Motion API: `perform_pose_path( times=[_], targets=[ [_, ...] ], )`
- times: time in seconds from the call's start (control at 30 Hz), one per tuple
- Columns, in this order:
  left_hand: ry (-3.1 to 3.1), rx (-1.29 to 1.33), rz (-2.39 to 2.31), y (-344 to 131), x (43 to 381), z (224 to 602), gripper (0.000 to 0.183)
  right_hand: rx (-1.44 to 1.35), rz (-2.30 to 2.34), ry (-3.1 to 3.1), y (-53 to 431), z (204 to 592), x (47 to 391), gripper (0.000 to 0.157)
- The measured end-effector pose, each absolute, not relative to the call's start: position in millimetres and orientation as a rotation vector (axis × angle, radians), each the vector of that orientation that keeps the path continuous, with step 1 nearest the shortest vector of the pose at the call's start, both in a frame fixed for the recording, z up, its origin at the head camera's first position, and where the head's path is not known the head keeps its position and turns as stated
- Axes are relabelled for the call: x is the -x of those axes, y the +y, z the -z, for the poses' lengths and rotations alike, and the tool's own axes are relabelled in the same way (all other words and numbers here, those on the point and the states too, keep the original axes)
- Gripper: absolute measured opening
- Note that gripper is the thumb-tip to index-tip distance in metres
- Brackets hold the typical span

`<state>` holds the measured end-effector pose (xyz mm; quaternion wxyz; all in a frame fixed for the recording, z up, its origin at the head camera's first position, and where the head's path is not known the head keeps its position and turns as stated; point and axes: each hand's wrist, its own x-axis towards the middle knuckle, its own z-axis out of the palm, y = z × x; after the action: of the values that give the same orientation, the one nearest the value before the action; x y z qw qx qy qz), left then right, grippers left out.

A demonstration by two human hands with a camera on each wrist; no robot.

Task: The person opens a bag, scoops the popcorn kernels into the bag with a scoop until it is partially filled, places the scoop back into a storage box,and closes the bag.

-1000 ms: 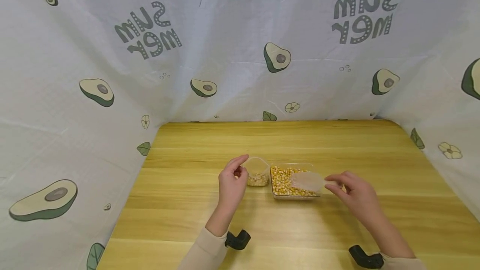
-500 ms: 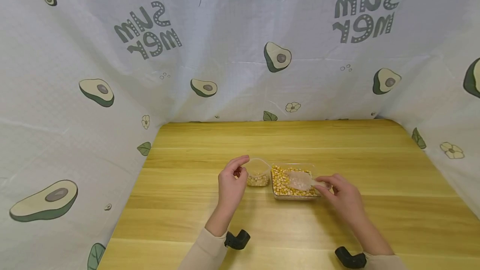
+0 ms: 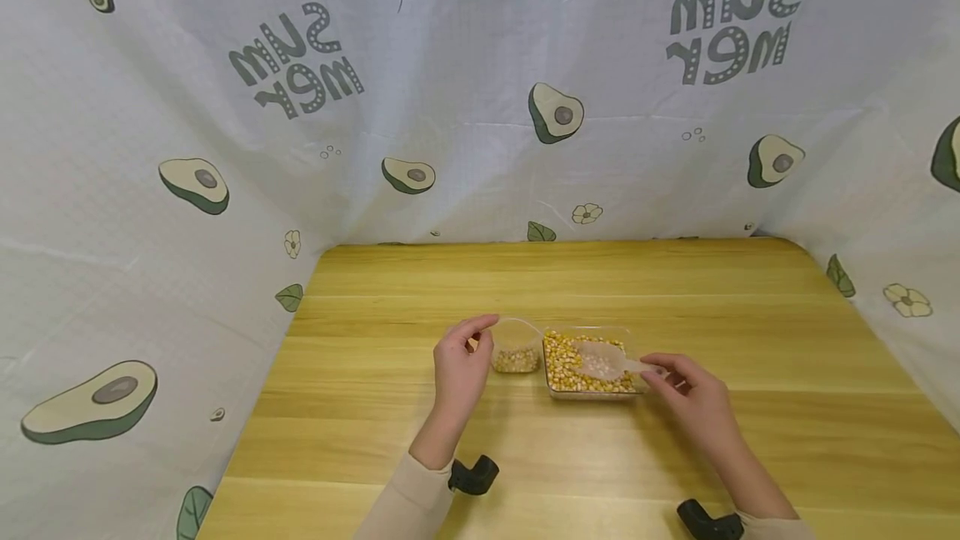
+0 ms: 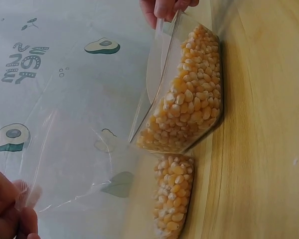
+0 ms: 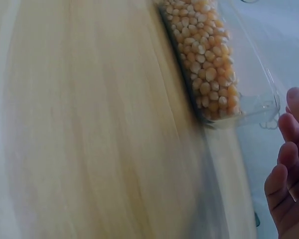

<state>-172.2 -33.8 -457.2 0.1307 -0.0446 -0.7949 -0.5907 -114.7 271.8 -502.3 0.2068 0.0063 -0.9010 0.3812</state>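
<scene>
My left hand pinches the upper edge of a clear plastic bag, whose mouth stands wide. Corn kernels fill the bag's bottom in the left wrist view. Right beside the bag sits a clear rectangular box heaped with yellow corn kernels. A translucent scoop lies over the kernels inside the box, its blade toward the bag. Thumb and fingers of my right hand grip its handle at the box's right side. In the right wrist view, that hand shows only at the right edge.
Box and bag stand on a wooden table. A white curtain printed with avocados hangs behind the table and along both sides. A black curved piece sits at the left wrist, another at the right.
My right hand has moved left, taking the scoop farther over the kernels, then shifted slightly back right. My left hand and the bag have stayed nearly still.
</scene>
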Motion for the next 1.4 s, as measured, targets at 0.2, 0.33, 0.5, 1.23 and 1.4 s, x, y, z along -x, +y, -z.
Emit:
perform_pose_path(
  times=[0.2,0.33,0.5,1.23,1.4],
  targets=[
    [-2.329,0.099,1.701,-33,173,457,0.031,-0.079,-1.025,-2.451,269,500,116,0.021],
    [-2.325,0.102,1.705,-33,173,458,0.032,-0.124,-0.985,-2.422,267,501,119,0.023],
    [-2.322,0.114,1.724,-32,172,459,0.034,-0.123,-0.972,-2.423,267,505,120,0.022],
    [-2.312,0.132,1.718,-32,170,459,0.034,-0.13,-0.86,-2.491,263,500,126,0.014],
    [-2.319,0.133,1.711,-32,170,458,0.035,-0.122,-0.909,-2.42,262,504,123,0.016]
  ],
)
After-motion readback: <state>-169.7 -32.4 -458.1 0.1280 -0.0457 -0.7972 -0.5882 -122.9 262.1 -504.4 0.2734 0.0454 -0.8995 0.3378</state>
